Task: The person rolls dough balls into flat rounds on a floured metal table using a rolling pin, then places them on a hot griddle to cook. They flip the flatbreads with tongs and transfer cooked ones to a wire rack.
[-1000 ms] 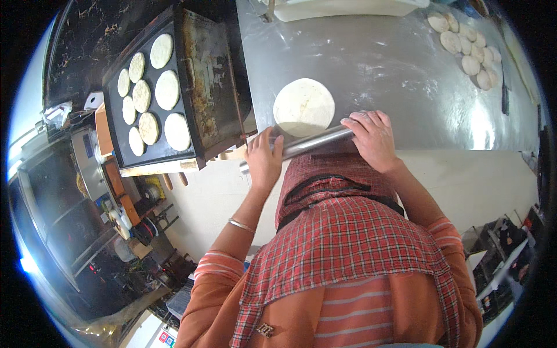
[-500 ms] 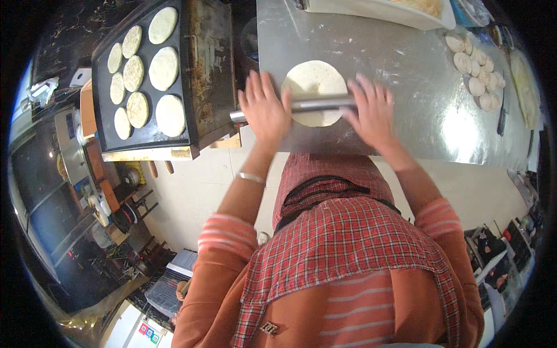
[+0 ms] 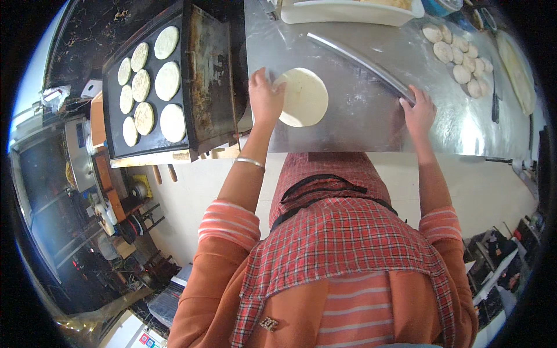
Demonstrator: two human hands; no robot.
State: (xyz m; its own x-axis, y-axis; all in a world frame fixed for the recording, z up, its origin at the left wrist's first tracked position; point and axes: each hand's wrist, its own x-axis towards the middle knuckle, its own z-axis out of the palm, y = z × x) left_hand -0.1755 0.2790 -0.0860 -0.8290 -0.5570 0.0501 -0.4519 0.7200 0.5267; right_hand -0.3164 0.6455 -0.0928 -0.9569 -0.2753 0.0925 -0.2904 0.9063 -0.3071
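A thin, pale dough round (image 3: 304, 97) lies flat on the metal worktop (image 3: 360, 124). My left hand (image 3: 267, 100) is at its left edge, fingers curled in and seemingly pinching the rim; the fingertips are partly hidden. Off to the right, my right hand (image 3: 419, 111) grips the near end of a grey metal rolling pin (image 3: 362, 62). The pin slants away toward the far left, apart from the dough. Several small floured dough balls (image 3: 458, 56) sit in a cluster at the far right of the worktop.
On the left, a black griddle (image 3: 152, 124) carries several flat breads (image 3: 167, 81), some browned. Its rusty metal side (image 3: 210, 75) borders the worktop. A white tray (image 3: 348, 14) stands at the far edge. Beyond the dough balls lies a dark, slim tool (image 3: 495, 107).
The rolling pin has come off the dough and swung to the right, now in my right hand alone. My left hand has let go of it and moved to the dough's left edge.
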